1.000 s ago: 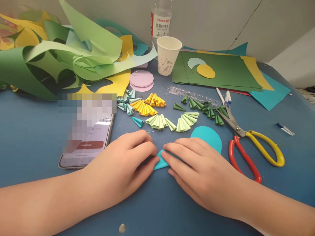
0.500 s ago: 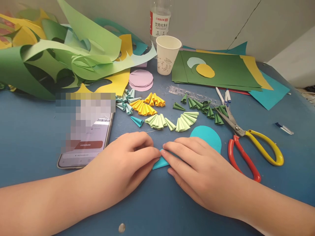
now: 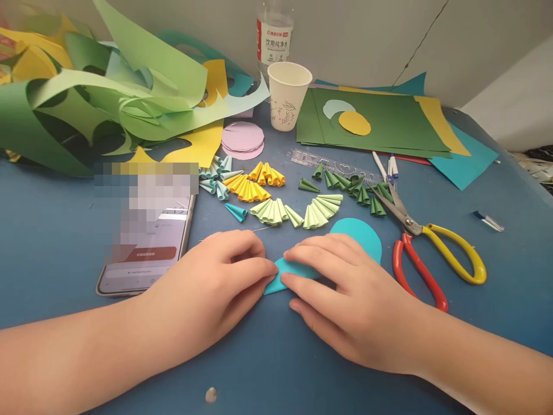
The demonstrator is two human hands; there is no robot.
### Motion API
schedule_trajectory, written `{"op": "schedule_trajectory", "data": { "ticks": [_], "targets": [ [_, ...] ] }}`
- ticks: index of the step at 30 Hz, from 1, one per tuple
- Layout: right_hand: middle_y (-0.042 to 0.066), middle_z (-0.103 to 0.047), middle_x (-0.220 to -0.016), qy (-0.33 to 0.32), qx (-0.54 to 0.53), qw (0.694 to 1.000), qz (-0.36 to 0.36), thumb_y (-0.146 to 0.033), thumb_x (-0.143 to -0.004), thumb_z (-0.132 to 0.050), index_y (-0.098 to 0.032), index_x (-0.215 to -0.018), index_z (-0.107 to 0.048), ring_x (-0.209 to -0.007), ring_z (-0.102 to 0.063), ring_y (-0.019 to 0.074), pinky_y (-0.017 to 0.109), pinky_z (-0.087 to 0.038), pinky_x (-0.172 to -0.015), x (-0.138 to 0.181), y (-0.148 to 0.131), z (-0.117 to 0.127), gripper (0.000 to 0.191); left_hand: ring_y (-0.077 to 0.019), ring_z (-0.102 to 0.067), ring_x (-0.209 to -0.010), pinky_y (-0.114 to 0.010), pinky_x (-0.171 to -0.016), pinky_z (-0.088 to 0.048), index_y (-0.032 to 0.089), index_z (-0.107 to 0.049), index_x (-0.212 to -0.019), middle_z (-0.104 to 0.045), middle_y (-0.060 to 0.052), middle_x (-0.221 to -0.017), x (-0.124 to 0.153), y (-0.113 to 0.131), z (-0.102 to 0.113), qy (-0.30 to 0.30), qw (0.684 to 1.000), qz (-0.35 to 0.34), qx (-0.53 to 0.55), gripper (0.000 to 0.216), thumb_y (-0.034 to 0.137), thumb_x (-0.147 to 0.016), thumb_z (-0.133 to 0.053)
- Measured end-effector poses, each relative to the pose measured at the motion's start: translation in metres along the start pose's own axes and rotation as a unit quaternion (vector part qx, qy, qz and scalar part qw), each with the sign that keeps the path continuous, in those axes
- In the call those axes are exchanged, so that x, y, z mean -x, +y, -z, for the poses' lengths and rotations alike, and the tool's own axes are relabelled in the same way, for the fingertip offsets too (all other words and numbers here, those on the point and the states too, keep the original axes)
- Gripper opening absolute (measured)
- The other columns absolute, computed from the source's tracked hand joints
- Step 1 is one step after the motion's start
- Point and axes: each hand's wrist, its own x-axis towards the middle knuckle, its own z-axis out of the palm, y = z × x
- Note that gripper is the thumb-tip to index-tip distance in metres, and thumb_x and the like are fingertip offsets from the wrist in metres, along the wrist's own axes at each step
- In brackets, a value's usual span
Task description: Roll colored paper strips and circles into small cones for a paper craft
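Observation:
A piece of turquoise paper (image 3: 276,280), folded or partly rolled, lies on the table between my hands. My left hand (image 3: 227,271) is closed, thumb and forefinger pinching the paper's left end. My right hand (image 3: 345,294) holds the paper from the right, with its fingers stretched over it and slightly apart; the palm hides the paper's far end. Just behind the right hand is a turquoise paper circle (image 3: 360,239), partly covered by the fingers. A finished turquoise paper cone (image 3: 236,212) and light green cones (image 3: 270,211) lie beyond my hands, near a thin metal needle-like stick (image 3: 263,229).
Yellow cones (image 3: 246,188) and dark green cones (image 3: 363,193) lie farther back. Scissors (image 3: 410,225) rest open at right, a phone (image 3: 149,248) at left. Behind are a paper cup (image 3: 287,98), pink circles (image 3: 242,139), green sheets (image 3: 384,115) and paper scraps (image 3: 164,109).
My right hand's fingers have spread and slid back from the left fingertips, so more of the turquoise paper shows. My left hand keeps its pinch. The whole view has shifted slightly.

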Motion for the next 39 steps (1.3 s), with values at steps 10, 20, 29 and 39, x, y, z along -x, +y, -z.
{"op": "schedule_trajectory", "data": {
  "ticks": [10,20,29,39],
  "targets": [
    [0.017,-0.074,-0.133,-0.004,-0.032,0.999,-0.016,-0.016,-0.102,-0.068,-0.019,-0.102,-0.076,-0.125,-0.065,0.0326,0.054,-0.059,-0.105,0.005,0.006,0.007,0.009,-0.0159,-0.067,-0.081,-0.028,-0.074,-0.055,0.022,-0.079,-0.106,-0.071,-0.006,-0.096,0.001,-0.001,0.000,-0.004,1.000,-0.001,0.002,0.019,0.013,-0.102,-0.063],
    [0.018,-0.075,-0.131,-0.011,-0.013,1.000,0.009,-0.013,-0.103,-0.066,-0.016,-0.103,-0.078,-0.122,-0.066,0.0307,0.049,-0.059,-0.102,0.002,0.004,0.007,0.012,-0.0166,-0.068,-0.083,-0.029,-0.075,-0.056,0.022,-0.079,-0.106,-0.071,-0.006,-0.098,0.001,0.000,-0.001,-0.004,1.000,0.000,-0.007,0.019,0.013,-0.101,-0.063],
    [0.018,-0.076,-0.130,-0.039,-0.002,0.999,0.013,-0.013,-0.105,-0.065,-0.015,-0.108,-0.081,-0.124,-0.067,0.0317,0.050,-0.061,-0.102,-0.001,-0.003,0.010,0.016,-0.0169,-0.069,-0.084,-0.030,-0.076,-0.056,0.020,-0.078,-0.102,-0.071,-0.006,-0.098,-0.002,0.002,0.001,-0.011,1.000,0.009,-0.001,0.017,0.016,-0.103,-0.062],
    [0.016,-0.079,-0.125,-0.011,0.045,0.999,-0.001,-0.015,-0.104,-0.067,-0.015,-0.090,-0.080,-0.124,-0.070,0.0379,0.056,-0.064,-0.103,-0.001,-0.003,0.016,0.019,-0.0178,-0.070,-0.084,-0.031,-0.077,-0.058,0.019,-0.078,-0.100,-0.072,-0.007,-0.097,-0.003,0.003,0.002,-0.015,1.000,0.006,-0.003,0.015,0.018,-0.103,-0.063]
  ]
}}
